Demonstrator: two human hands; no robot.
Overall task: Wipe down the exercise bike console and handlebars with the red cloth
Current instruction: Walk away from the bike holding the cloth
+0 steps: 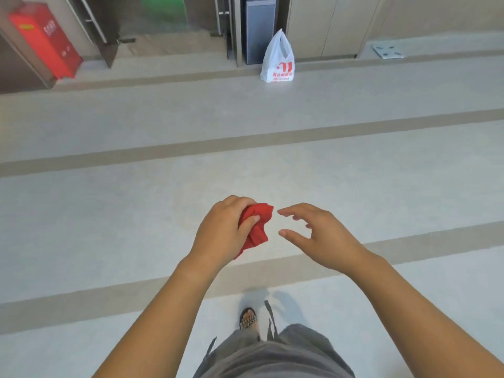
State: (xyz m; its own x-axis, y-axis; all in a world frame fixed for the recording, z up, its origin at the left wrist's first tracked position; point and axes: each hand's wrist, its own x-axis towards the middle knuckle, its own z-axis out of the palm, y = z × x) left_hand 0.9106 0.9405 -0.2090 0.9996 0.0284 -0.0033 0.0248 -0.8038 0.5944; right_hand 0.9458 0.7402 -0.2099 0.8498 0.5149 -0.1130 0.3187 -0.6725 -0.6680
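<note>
The red cloth (257, 226) is bunched up in my left hand (225, 227), which grips it in front of my body above the floor. Just right of the cloth, my right hand (319, 236) hovers with its fingers spread and curled, a small gap away and holding nothing. No exercise bike, console or handlebars appear in the head view.
Pale tiled floor (136, 200) with darker stripes stretches ahead. A white plastic bag (278, 61) with red print stands against the far wall by a dark panel. A red cabinet (45, 39) sits at the far left. A small metal plate (387, 51) lies far right. My sandalled foot (248, 319) shows below.
</note>
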